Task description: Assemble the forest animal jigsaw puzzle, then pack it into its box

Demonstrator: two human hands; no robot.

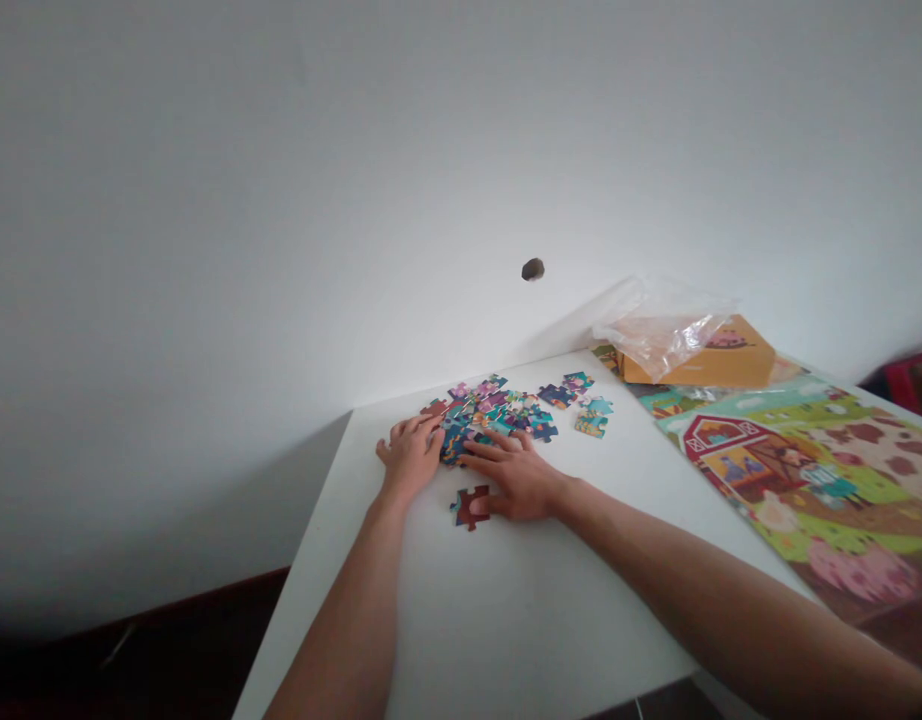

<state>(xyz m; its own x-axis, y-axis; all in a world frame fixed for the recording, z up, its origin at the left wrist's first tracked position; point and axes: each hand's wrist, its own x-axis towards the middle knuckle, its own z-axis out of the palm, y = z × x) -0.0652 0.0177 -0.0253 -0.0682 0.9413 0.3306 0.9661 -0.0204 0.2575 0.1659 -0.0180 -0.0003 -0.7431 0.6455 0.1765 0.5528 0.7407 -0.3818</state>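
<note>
A heap of colourful jigsaw puzzle pieces [498, 405] lies on the white table [461, 610], towards the wall. My left hand [411, 455] rests at the heap's left edge, fingers bent and apart. From the right, my right hand [522, 478] lies spread with its fingertips on the near pieces. Its thumb touches a brown puzzle piece [472, 507] that sits apart, nearer to me. Right of the heap are a few loose pieces, among them a teal and yellow puzzle piece [591, 424]. My fingers cover part of the heap.
On the right lies a large farm picture [791, 470] with a barn and animals. An orange box [705, 365] stands on its far end, partly under a clear plastic bag [667, 330]. The white wall [281, 200] with a round hole [533, 269] rises behind the table.
</note>
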